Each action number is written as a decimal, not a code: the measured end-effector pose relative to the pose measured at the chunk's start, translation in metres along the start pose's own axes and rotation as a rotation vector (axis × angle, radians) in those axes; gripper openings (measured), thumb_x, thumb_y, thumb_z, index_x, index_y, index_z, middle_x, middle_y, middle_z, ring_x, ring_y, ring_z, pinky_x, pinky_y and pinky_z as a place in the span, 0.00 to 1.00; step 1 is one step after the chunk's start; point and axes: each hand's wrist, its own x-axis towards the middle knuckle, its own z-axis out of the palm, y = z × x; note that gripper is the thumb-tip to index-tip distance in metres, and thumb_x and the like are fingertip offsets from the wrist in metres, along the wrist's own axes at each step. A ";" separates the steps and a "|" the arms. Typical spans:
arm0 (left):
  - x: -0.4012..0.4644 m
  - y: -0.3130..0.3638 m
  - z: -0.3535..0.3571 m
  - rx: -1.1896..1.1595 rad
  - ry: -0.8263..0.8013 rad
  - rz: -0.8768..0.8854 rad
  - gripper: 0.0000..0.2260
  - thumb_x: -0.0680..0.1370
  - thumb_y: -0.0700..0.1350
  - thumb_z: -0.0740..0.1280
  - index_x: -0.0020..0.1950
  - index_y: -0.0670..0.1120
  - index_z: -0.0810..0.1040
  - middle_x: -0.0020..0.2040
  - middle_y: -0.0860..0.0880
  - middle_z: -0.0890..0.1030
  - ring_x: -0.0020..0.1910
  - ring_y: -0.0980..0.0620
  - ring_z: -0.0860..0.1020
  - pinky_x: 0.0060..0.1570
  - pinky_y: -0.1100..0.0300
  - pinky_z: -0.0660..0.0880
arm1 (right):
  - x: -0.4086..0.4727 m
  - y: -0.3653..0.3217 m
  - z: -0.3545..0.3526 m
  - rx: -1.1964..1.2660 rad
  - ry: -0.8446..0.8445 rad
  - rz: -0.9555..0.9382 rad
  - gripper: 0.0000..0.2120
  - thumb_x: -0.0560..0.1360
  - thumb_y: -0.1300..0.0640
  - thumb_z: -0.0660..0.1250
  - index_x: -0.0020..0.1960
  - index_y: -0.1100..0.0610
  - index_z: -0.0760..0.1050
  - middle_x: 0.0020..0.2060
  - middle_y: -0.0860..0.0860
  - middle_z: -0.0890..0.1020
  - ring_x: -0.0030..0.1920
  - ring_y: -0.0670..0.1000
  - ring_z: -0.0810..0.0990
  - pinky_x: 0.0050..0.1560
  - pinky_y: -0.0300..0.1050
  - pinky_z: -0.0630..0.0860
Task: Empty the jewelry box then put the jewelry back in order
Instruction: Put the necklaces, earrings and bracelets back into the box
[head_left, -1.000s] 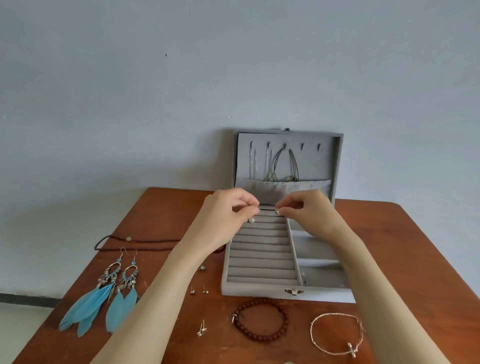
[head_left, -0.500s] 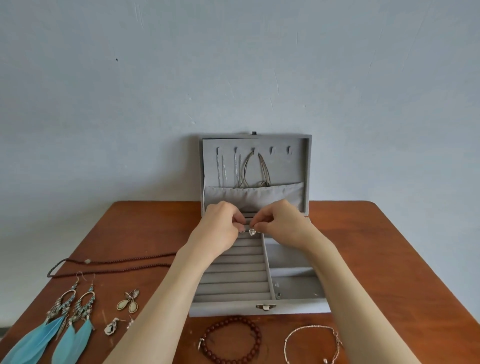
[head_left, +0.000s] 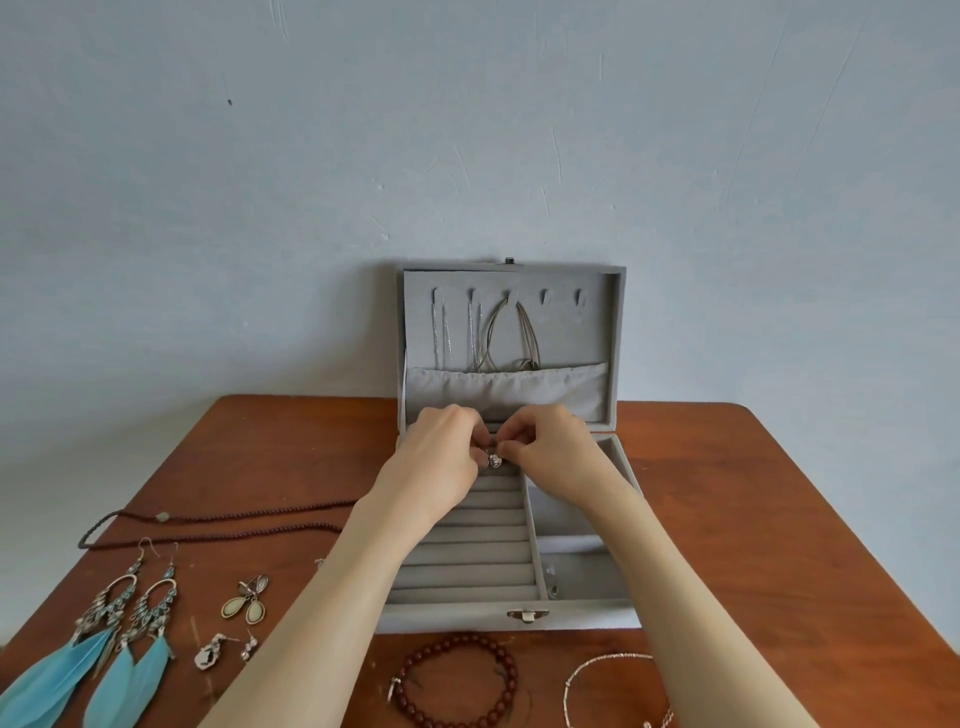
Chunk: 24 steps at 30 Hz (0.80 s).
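Counter (head_left: 727, 519), brown wood, against a blue-grey wall. Box (head_left: 618, 358), grey velvet, at centre, lid upright; chains (head_left: 498, 338) hang from hooks inside the lid. Both forearms reach from 6 o'clock over the box's ring rolls. Left hand (head_left: 441, 457) and right hand (head_left: 550, 447) meet at the far rolls, fingers curled, jointly pinching a small silver ring (head_left: 494, 460). At 8 o'clock of the box: feather earrings (head_left: 104, 660), drop earrings (head_left: 247, 605), cord necklace (head_left: 208, 525). At 6 o'clock: bead bracelet (head_left: 457, 680). At 5 o'clock: silver bracelet (head_left: 608, 686).
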 end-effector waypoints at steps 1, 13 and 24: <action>0.000 0.000 0.000 -0.002 0.002 -0.006 0.08 0.76 0.39 0.66 0.53 0.47 0.78 0.51 0.46 0.80 0.52 0.46 0.78 0.51 0.50 0.76 | 0.000 0.000 0.001 0.005 0.012 0.006 0.04 0.72 0.62 0.66 0.45 0.58 0.80 0.30 0.43 0.72 0.41 0.46 0.73 0.38 0.35 0.66; 0.002 -0.003 0.005 -0.028 0.091 -0.010 0.05 0.76 0.42 0.67 0.50 0.45 0.80 0.48 0.44 0.81 0.48 0.46 0.78 0.48 0.52 0.77 | -0.002 0.000 0.002 -0.011 0.047 -0.023 0.05 0.71 0.61 0.68 0.44 0.57 0.82 0.30 0.43 0.75 0.35 0.42 0.72 0.30 0.26 0.67; -0.003 -0.006 -0.003 0.067 0.061 0.166 0.12 0.78 0.46 0.64 0.58 0.45 0.78 0.53 0.47 0.76 0.53 0.48 0.75 0.50 0.57 0.72 | -0.004 -0.005 -0.002 -0.181 0.025 -0.072 0.08 0.72 0.59 0.67 0.49 0.54 0.81 0.43 0.50 0.82 0.45 0.49 0.77 0.43 0.38 0.70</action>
